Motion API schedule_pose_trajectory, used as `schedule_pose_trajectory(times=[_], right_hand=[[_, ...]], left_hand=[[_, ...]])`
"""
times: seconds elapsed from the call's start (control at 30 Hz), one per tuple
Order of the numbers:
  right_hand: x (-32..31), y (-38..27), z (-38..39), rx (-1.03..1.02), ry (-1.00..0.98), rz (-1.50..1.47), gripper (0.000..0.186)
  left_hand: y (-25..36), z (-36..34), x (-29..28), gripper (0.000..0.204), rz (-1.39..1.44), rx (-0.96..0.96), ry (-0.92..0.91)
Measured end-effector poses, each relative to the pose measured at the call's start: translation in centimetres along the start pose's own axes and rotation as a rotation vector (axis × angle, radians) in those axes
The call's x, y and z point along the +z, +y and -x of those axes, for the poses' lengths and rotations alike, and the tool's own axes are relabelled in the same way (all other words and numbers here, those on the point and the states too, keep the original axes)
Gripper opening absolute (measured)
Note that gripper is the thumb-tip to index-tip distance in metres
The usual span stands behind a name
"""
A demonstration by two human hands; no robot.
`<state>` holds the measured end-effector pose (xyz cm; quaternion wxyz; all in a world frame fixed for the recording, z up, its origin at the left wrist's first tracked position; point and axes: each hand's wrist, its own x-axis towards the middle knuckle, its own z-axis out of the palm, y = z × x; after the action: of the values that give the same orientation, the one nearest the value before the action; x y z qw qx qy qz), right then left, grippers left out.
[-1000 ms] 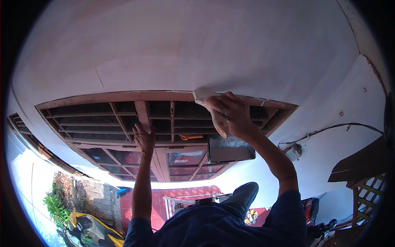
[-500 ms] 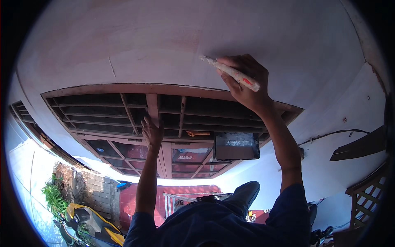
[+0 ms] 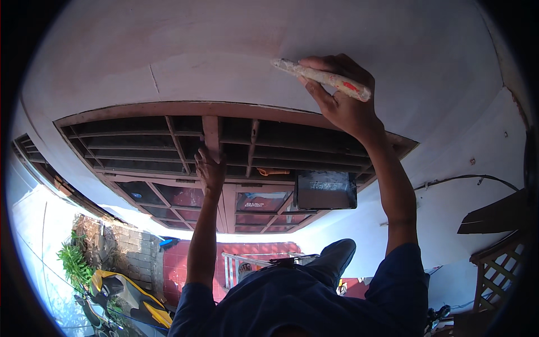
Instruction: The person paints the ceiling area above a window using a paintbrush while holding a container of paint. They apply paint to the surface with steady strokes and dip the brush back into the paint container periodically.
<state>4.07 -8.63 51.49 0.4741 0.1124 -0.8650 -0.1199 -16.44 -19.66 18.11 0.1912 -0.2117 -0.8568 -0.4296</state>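
In my right hand [image 3: 351, 104] is a paint-crusted brush [image 3: 328, 78] with a red-orange mark on its handle. My fingers are closed round it, and its far tip points left, against or very near the pale wall [image 3: 213, 56] above the window; contact is unclear. Lower down, my left hand [image 3: 210, 168] is closed on the upright wooden bar [image 3: 211, 132] in the middle of the brown window frame. Between my forearms, a black paint tray [image 3: 325, 194] with greyish smears inside rests at the louvres. An orange-handled tool [image 3: 273, 171] lies to its left.
Beneath me, a metal ladder [image 3: 230, 269] stands on red floor tiles [image 3: 175, 267]. A yellow and black motorbike [image 3: 132, 297] and a green plant [image 3: 73, 261] are at lower left. A dark cable [image 3: 449, 178] runs along the right wall above a wooden lattice [image 3: 499, 275].
The whole view has shifted slightly, with the wall and window higher in it. My right hand has moved up and right, swinging the brush's handle end. My left hand keeps its hold.
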Motion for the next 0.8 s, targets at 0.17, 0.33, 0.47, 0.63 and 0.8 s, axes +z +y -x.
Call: schedule_pose_trajectory(times=[0.17,0.33,0.47,0.63,0.8], right_hand=[[1.9,-0.6,6.7,0.122,-0.201,-0.03,0.026],[-0.4,2.5,5.9,0.15,-0.166,0.055,0.023],[-4.1,5.8,0.8,0.127,0.137,0.13,0.019],[-5.0,5.0,-1.0,0.046,0.169,0.145,0.022],[-2.5,3.6,1.1,0.106,-0.147,-0.035,0.022]], left_hand=[[0.7,0.2,-0.5,0.068,0.029,-0.004,-0.017],[0.6,0.1,-0.8,0.073,0.0,-0.002,-0.069],[0.7,-0.2,-0.9,0.075,-0.016,-0.016,-0.082],[0.0,-0.1,-0.6,0.075,-0.007,-0.003,-0.078],[0.7,0.0,-1.1,0.072,0.041,-0.028,-0.087]])
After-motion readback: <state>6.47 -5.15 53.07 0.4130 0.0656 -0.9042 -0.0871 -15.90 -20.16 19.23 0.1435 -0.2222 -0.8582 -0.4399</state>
